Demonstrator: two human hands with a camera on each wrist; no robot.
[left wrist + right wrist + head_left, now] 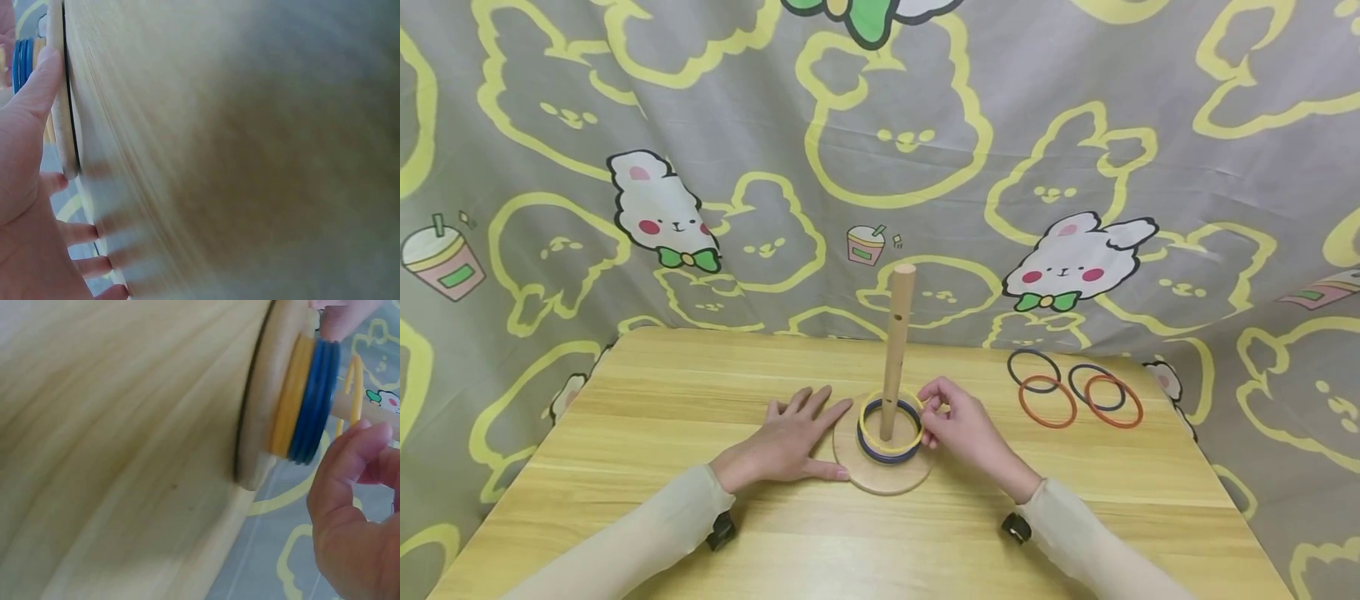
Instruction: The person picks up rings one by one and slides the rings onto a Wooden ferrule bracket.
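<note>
Right hand [961, 423]: comes in from the person's right, forearm slanting forward and inward, wrist raised above the table [835, 554]. Thumb and index finger bent to meet; grip narrow, pinching the yellow ring [357, 394] at its right edge.

Left hand [786, 442]: across from the pinch, on the left side of the round base [887, 483]. Palm down, fingers spread wide and pointing forward, fingertips on the table. Thumb reaches inward to the base's near left edge. Grip wide, nothing enclosed.

Yellow ring: extends leftward from the pinch and encircles the wooden post [900, 342]. Round, so no long axis of its own; its opening faces up, the post passing through. Seen nearly edge-on from the right wrist, its plane runs roughly across the post, apart from the stack beneath.

Post: just left of the pinch, long axis upright, top well above both hands. Below the grip, blue rings [317, 400] sit stacked around it; under them, a yellow layer [292, 400] rests next to the base. Whether the layer is one ring or more, cannot tell.

Well to the right of the grip and farther forward: two dark blue rings [1033, 352] and two red rings [1048, 426] lie flat, overlapping in pairs. Beyond all, a patterned curtain [760, 108].
</note>
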